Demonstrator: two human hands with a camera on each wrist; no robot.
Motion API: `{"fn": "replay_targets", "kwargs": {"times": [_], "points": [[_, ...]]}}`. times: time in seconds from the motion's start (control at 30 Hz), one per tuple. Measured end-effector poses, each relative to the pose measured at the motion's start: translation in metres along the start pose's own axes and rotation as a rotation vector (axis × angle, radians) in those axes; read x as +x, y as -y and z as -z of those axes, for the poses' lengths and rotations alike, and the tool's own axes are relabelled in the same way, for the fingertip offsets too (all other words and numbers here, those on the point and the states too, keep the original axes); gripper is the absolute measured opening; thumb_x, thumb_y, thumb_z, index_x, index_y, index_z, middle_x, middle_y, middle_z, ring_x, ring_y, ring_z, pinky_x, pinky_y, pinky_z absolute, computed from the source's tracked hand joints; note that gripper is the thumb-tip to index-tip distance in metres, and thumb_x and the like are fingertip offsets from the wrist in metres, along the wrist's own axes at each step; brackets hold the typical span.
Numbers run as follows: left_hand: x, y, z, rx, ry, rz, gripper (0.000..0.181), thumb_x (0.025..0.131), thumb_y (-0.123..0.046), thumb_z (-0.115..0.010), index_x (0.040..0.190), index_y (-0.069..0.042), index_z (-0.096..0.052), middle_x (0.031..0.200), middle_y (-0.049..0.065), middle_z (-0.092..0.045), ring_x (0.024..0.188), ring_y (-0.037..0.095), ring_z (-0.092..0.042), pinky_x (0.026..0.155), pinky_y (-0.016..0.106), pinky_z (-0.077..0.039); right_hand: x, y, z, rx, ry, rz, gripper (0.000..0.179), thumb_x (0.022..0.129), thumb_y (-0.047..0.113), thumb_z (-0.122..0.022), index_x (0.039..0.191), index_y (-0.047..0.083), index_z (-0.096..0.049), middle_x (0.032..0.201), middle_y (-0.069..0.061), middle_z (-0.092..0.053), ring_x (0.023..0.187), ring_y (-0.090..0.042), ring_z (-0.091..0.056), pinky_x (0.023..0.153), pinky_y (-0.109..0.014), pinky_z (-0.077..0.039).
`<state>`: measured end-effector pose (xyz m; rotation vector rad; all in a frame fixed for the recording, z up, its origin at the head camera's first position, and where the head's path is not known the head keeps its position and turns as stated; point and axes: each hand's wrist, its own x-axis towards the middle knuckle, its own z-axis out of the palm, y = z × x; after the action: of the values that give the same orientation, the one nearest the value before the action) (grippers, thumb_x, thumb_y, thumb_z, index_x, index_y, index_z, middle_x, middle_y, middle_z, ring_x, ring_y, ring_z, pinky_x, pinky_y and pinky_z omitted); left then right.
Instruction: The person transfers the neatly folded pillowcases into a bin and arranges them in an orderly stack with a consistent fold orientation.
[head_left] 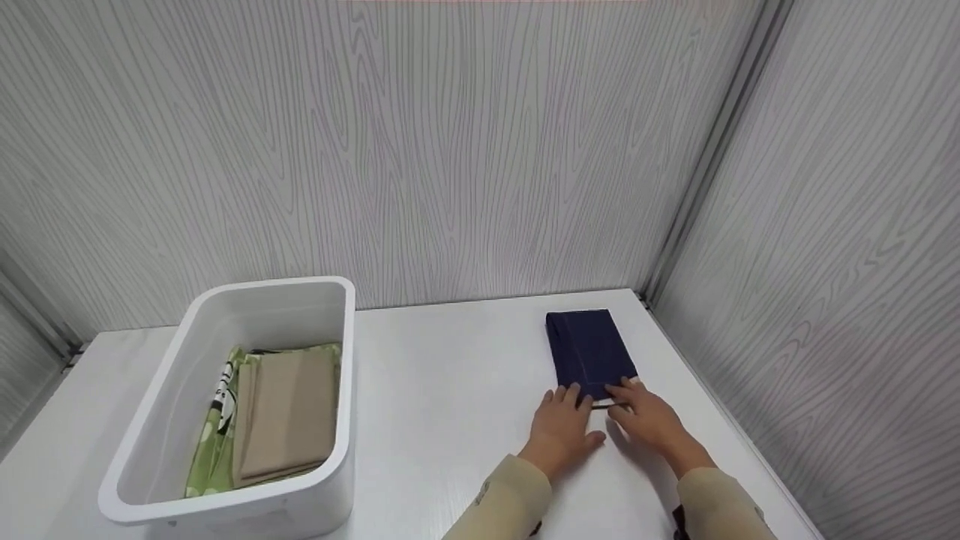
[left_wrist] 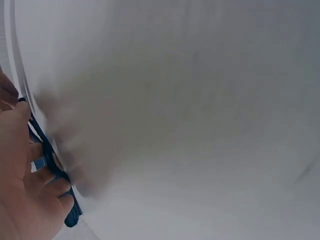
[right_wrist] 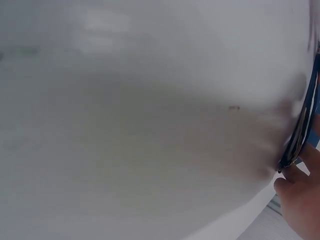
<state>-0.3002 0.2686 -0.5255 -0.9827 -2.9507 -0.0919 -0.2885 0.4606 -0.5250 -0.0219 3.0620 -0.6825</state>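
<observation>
A folded navy cloth [head_left: 592, 349] with visible seam lines lies flat on the right part of the white table. My left hand [head_left: 561, 431] rests its fingers on the near left edge, its thumb held apart from the cloth. At the near right corner my right hand [head_left: 651, 418] touches the cloth, index finger on top and thumb close to the edge. Loose layers of the cloth's edge [right_wrist: 300, 132] show beside the right fingers in the right wrist view. The left wrist view catches the left hand [left_wrist: 32, 185] along the dark cloth edge [left_wrist: 50, 155].
On the left stands a white plastic tub [head_left: 345, 375]. It holds a folded beige cloth [head_left: 292, 412] lying on a green patterned cloth [head_left: 214, 446]. Grey wood-grain panels [head_left: 480, 150] rise behind the table [head_left: 442, 390] and along its right side.
</observation>
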Motion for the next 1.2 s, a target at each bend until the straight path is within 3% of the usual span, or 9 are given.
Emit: {"fn": "replay_targets", "kwargs": {"times": [0.13, 0.37, 0.6, 0.87, 1.2], "points": [[-0.004, -0.001, -0.002, 0.001, 0.003, 0.019, 0.073, 0.094, -0.067, -0.049, 0.149, -0.019, -0.047, 0.156, 0.005, -0.042, 0.143, 0.024, -0.04, 0.117, 0.037, -0.033, -0.002, 0.002, -0.002, 0.015, 0.006, 0.002, 0.051, 0.094, 0.027, -0.051, 0.141, 0.005, -0.056, 0.152, -0.028, -0.04, 0.141, -0.052, -0.031, 0.11, -0.065, -0.03], [-0.01, 0.005, 0.002, -0.084, 0.034, 0.046, 0.078, 0.091, -0.067, -0.054, 0.148, -0.016, -0.048, 0.155, 0.009, -0.042, 0.143, 0.027, -0.04, 0.117, 0.039, -0.033, 0.0, 0.01, -0.005, 0.039, 0.012, 0.012, 0.05, 0.094, 0.028, -0.053, 0.139, 0.007, -0.058, 0.152, -0.025, -0.041, 0.143, -0.048, -0.03, 0.112, -0.064, -0.03], [-0.016, 0.013, 0.014, -0.1, 0.054, 0.073, 0.073, 0.092, -0.063, -0.057, 0.145, -0.013, -0.052, 0.153, 0.01, -0.045, 0.14, 0.028, -0.044, 0.114, 0.04, -0.037, 0.006, 0.02, -0.007, -0.002, 0.014, 0.035, 0.047, 0.093, 0.027, -0.054, 0.136, 0.01, -0.062, 0.151, -0.023, -0.045, 0.14, -0.049, -0.036, 0.11, -0.065, -0.032], [-0.021, 0.017, 0.017, -0.08, 0.056, 0.123, 0.078, 0.088, -0.067, -0.06, 0.143, -0.012, -0.054, 0.149, 0.013, -0.047, 0.135, 0.031, -0.048, 0.112, 0.039, -0.039, 0.01, 0.032, -0.009, -0.039, 0.021, 0.071, 0.047, 0.092, 0.028, -0.055, 0.134, 0.01, -0.064, 0.149, -0.022, -0.048, 0.135, -0.048, -0.044, 0.107, -0.064, -0.036], [-0.027, 0.029, 0.021, -0.096, 0.063, 0.138, 0.08, 0.086, -0.066, -0.063, 0.141, -0.008, -0.056, 0.147, 0.017, -0.049, 0.133, 0.033, -0.049, 0.111, 0.041, -0.041, 0.018, 0.044, -0.012, -0.046, 0.05, 0.1, 0.048, 0.09, 0.028, -0.056, 0.134, 0.012, -0.064, 0.149, -0.019, -0.048, 0.136, -0.044, -0.044, 0.108, -0.06, -0.038]]}}
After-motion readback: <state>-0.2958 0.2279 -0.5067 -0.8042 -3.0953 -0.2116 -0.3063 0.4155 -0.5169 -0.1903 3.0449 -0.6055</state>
